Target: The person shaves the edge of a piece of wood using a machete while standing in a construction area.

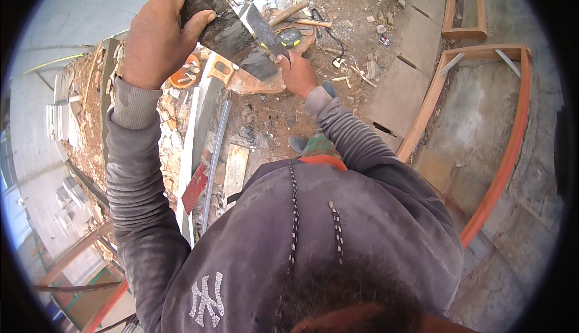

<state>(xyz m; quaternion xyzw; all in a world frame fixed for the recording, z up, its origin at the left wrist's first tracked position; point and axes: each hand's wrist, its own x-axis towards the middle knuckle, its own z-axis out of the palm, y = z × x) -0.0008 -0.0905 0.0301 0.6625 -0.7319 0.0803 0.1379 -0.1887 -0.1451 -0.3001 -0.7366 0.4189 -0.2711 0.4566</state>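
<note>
My left hand (pixel 158 40) is closed round the upper left edge of a dark, weathered piece of wood (pixel 232 37), thumb lying over its near face. The wood stands tilted on or against a reddish-brown block (pixel 256 84). In my right hand (pixel 297 75) is a large knife like a machete, gripped at its lower end; its broad dark blade (pixel 265 30) points up and away, beside the wood's right side. A black-and-yellow tape measure (pixel 291 36) lies just beyond the blade. Closer to me, left of the block, is a handsaw with a pale orange handle (pixel 221 69).
Wood scraps and rubble litter the ground (pixel 362 13). A wooden tool handle (pixel 313 22) lies past the tape measure. An orange ring-shaped object (pixel 186 72), a metal bar (pixel 216 161) and a red flat piece (pixel 195 188) are at left. Curved wooden frames (pixel 509 170) stand at right.
</note>
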